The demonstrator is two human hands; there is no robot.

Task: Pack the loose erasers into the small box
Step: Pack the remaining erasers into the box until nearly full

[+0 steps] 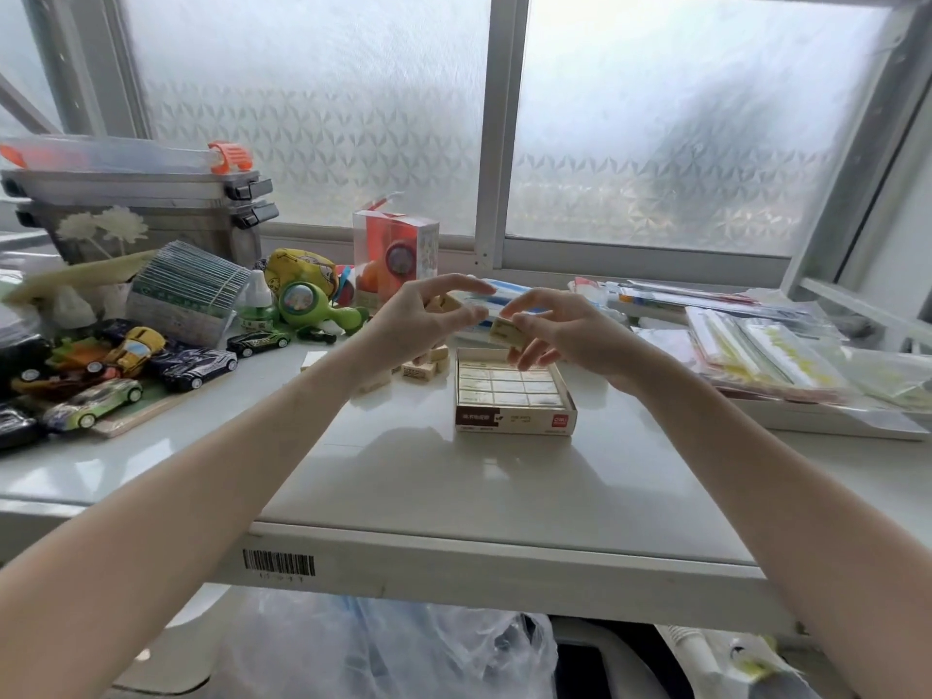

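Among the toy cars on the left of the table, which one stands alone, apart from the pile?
The black car with green markings, beside the green toy. It stands by itself on the bare table; the other cars crowd together farther left.

The single head view looks forward and down from above the near edge of the table, facing the frosted window along its far edge. It sits close: both forearms reach in from the bottom corners, and the wide lens bends the window frame. The near edge runs across the lower third, with floor clutter showing beneath it.
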